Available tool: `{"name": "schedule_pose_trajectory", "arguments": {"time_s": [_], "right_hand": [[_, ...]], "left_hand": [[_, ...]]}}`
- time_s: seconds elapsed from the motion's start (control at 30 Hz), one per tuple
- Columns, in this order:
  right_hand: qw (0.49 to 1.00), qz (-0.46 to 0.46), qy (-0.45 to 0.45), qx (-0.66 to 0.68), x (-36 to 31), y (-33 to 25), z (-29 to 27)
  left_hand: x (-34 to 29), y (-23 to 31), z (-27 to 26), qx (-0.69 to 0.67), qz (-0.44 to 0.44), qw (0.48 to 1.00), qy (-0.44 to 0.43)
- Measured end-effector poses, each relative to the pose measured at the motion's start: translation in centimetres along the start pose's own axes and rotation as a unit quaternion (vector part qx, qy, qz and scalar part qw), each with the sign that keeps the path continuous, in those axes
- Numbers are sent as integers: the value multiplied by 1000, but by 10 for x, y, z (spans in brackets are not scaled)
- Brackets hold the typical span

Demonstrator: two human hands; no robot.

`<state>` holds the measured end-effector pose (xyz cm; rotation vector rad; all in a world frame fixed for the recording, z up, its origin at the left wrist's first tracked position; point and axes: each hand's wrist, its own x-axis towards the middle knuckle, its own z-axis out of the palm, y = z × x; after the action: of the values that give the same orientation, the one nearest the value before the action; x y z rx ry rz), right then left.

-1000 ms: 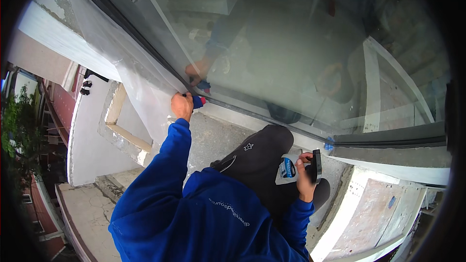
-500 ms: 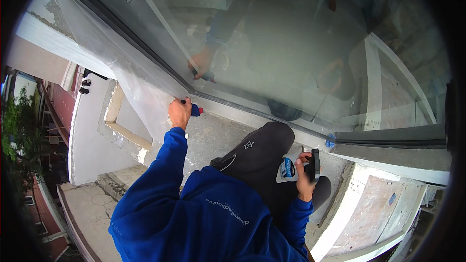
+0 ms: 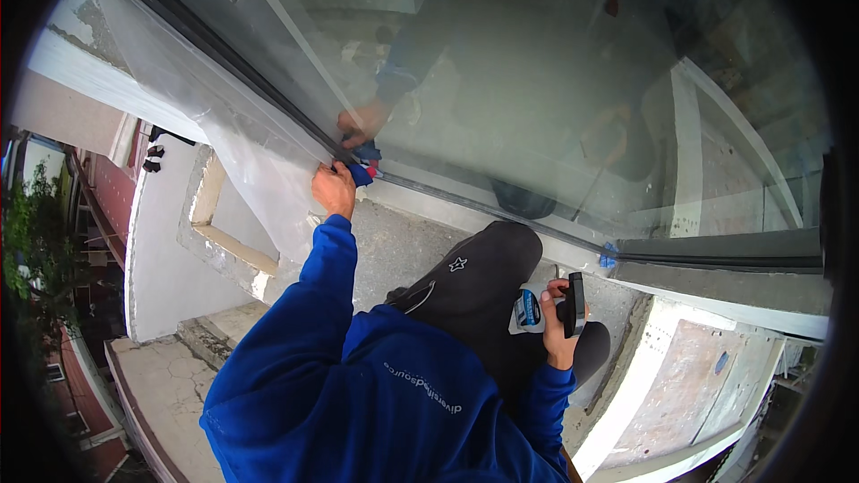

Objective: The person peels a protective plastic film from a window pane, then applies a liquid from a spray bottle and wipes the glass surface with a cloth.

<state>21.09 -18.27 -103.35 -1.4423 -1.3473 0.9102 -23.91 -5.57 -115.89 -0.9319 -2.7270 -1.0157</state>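
My left hand (image 3: 334,190) is closed on a small blue object with a red end (image 3: 361,175), whose exact kind I cannot make out. This object is held against the bottom frame (image 3: 412,186) of the large glass pane (image 3: 519,89), at its lower left corner. My right hand (image 3: 559,335), over my right knee, grips a flat black slab-like device (image 3: 574,304); its kind does not show clearly. Beside those fingers is a clear pack with a blue and black label (image 3: 528,309), and I cannot tell whether the hand touches it.
Clear plastic sheeting (image 3: 242,139) hangs along the left wall. A scrap of blue material (image 3: 608,256) sits by the frame at right. Grey concrete ledge (image 3: 394,246) lies below the pane. A low wall (image 3: 662,376) stands at right. The glass mirrors my arm.
My left hand has moved up slightly with the blue object, bringing it to the frame. The right hand and its black device have turned a little, otherwise staying in place.
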Motion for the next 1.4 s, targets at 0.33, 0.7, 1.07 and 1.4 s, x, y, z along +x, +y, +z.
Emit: {"name": "schedule_pose_trajectory", "arguments": {"time_s": [0.33,0.7,1.07,1.4], "right_hand": [[996,83,-9,40,-7,2,-2],[999,-2,33,40,-11,14,-4],[996,51,14,73,-10,20,-11],[991,80,44,100,-15,24,-9]], "left_hand": [[4,13,15,-76,-164,981,63],[6,8,23,-110,-227,966,63],[-3,61,-92,-104,-32,994,18],[30,8,-59,-161,74,984,23]]}}
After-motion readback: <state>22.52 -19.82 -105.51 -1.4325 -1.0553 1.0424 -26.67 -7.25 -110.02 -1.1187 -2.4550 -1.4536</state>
